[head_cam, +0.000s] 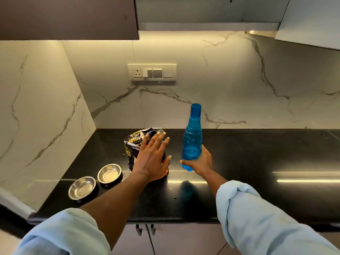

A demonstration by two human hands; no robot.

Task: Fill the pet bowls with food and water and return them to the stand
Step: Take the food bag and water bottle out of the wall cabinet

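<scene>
On the black countertop (257,162) stand the task's items: two steel bowls, a food bag and a water bottle. The near bowl (82,187) and the far bowl (109,173) sit side by side at the left, just beside each other, both upright; neither shows water, and whether the far one holds a little food cannot be told. The food bag (135,144) stands upright immediately right of the far bowl, top torn open and crumpled. The left hand (151,159) lies flat against the bag's front face, fingers (160,138) extended and spread apart, not closed on anything. The bag is judged soft and crushable, with loose contents that shift; a grip around the mid-body, below the crumpled opening, should give control when tipping, whereas a pinch at the torn top is likely to deform it and spill. The right hand (199,162) is wrapped around the base of the blue bottle (192,142), fingers clamped on its lower section, the bottle upright and seemingly just clear of the counter. The neck appears open, with no cap visible. The bottle is judged rigid ribbed plastic, moderately heavy if full; its fill level cannot be told. Held this low it is top-heavy, so a grip nearer the waist would steady pouring. The bowls are judged light, stiff and smooth, and liable to slide; take each by the rim. No stand is in view.
</scene>
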